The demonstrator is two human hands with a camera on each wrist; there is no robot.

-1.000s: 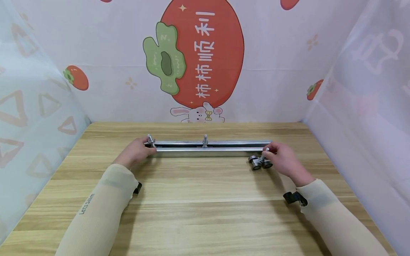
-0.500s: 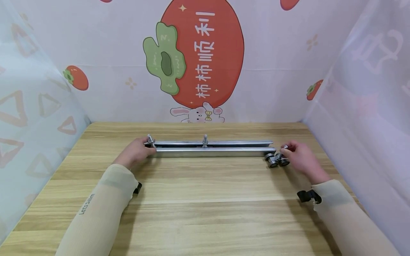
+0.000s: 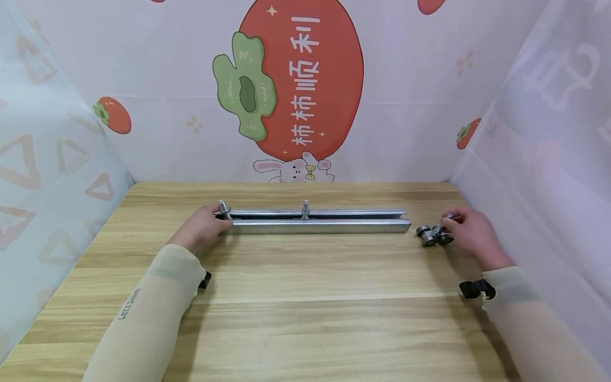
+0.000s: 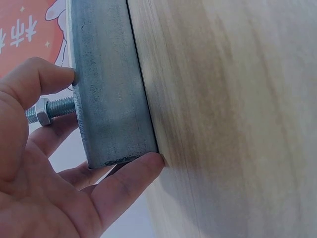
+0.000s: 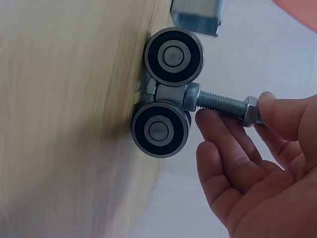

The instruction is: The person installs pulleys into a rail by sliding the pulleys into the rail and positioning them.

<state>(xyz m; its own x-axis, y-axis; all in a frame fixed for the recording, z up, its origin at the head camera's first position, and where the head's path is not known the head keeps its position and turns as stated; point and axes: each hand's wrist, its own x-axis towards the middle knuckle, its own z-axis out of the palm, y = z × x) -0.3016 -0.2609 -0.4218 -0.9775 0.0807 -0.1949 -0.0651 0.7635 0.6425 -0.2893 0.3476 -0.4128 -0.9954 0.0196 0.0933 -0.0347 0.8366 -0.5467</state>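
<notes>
A galvanized steel channel rail (image 3: pixel 315 228) lies across the table, its slot facing up. Threaded bolts stand out of the slot at the middle, one bolt (image 3: pixel 306 208), and at the left end, another bolt (image 4: pixel 61 106) with a nut. My left hand (image 3: pixel 202 225) holds the rail's left end, fingers around the end and that bolt. Off the right end is a four-wheeled roller trolley (image 3: pixel 434 236). My right hand (image 3: pixel 472 231) pinches its bolt (image 5: pixel 223 103) near the nut (image 5: pixel 251 110). In the right wrist view, its bearing wheels (image 5: pixel 174 56) show beside the wooden surface.
The wooden table (image 3: pixel 305 318) runs back to a printed cloth wall (image 3: pixel 406 106) with a large persimmon picture. Pale cloth walls stand at the left (image 3: pixel 52 159) and right (image 3: pixel 549 175), the right one close beside my right hand.
My right hand has moved the roller trolley rightward, from in front of the rail's right part to past its end. My left hand and the rail have stayed in place.
</notes>
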